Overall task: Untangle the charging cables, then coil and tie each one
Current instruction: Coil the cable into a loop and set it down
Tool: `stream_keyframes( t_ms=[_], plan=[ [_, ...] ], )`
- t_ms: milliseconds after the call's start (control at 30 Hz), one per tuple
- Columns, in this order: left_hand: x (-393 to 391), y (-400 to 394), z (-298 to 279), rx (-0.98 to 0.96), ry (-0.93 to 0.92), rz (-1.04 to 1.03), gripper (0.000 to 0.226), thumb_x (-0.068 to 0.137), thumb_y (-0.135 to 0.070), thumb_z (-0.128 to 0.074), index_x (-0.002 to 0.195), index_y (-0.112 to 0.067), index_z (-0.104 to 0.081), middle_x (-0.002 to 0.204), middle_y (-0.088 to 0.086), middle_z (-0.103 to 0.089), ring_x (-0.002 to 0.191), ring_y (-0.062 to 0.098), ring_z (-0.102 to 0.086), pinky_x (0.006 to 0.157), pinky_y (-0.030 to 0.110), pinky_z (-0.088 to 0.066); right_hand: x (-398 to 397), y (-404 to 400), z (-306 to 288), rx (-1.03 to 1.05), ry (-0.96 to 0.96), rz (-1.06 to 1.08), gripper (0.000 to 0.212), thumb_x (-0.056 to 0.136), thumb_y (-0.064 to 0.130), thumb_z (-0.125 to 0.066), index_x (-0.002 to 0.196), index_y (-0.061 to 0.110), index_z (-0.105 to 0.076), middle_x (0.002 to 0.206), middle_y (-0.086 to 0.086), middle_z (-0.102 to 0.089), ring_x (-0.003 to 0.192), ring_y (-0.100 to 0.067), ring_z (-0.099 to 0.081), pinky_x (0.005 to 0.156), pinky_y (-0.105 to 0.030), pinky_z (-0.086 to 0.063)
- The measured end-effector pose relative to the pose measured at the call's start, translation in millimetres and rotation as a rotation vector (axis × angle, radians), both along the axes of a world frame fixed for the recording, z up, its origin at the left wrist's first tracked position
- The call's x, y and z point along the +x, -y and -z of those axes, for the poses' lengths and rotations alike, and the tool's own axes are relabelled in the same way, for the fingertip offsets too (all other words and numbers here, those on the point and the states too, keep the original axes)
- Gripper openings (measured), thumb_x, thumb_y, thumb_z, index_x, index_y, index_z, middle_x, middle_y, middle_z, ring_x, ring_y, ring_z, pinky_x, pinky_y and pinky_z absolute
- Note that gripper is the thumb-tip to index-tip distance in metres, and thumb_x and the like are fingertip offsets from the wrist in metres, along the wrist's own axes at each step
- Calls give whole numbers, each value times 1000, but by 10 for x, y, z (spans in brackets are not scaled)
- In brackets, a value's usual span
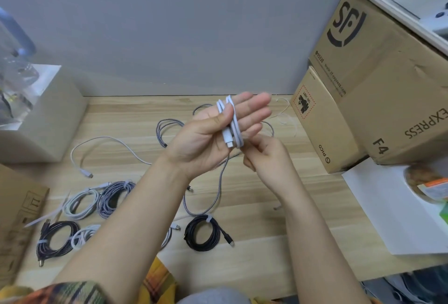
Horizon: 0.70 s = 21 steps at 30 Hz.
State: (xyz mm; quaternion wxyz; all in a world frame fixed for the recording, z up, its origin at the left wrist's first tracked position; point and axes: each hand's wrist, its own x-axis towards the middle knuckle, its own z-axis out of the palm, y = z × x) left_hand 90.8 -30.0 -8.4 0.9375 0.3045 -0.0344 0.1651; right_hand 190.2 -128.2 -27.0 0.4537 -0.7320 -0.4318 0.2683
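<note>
1. Wooden counter point(278, 206) under a grey wall carries tied coils and loose cables.
2. Left hand point(206, 139), fingers point(254, 110) straight, thumb pinning white cable point(231, 122) loops across the palm.
3. Right hand point(266, 158) curls below, seemingly feeding the tail: keep wraps even and snug.

Right hand point(264, 156) fingertips hidden behind left hand point(213, 134); white coil point(84, 233) partly under forearm.
</note>
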Motion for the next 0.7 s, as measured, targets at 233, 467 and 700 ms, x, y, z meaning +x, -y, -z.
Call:
stream_keyframes(
  t_ms=[233,467,700],
  plan=[
    [71,44,101,110,-249,-177,57,97,-13,-33,147,-10,-8,111,5,-69,103,20,-66,97,27,-48,-61,18,62,-173,156,-36,41,91,29,-52,55,16,-39,56,-14,-42,58,-30,-41,56,-37,-35],
    [102,70,208,569,-517,-177,34,102,-9,-29,134,-8,-40,137,0,-48,111,9,-59,93,12,-45,-102,83,-53,-423,460,-114,43,94,32,-48,54,22,-36,54,0,-36,64,-24,-41,48,-30,-24],
    [-80,-67,358,1027,-756,-162,32,102,-16,-35,105,0,-63,108,-8,-64,101,-22,-51,88,10,-38,-113,158,-224,-390,513,-149,30,85,43,-61,60,28,-54,58,3,-45,64,-18,-43,52,-27,-29]
  ],
)
